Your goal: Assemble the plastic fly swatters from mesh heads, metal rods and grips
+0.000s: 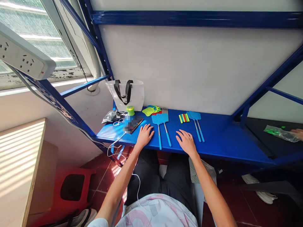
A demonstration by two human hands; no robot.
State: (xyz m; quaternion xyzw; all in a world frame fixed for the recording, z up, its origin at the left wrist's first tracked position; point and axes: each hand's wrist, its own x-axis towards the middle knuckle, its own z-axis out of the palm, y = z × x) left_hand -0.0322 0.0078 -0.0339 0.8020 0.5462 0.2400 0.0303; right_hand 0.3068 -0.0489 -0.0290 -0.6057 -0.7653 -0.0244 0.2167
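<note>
Head view, open left hand (145,136), open right hand (187,142), apparently on blue shelf (224,142)

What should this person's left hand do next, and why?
Probably a good small move is to slide the left hand slightly sideways and close it around the blue handle of the nearest fly swatter. The open hand rests on the blue shelf just beside that handle, and nothing appears to lie between them.
</note>
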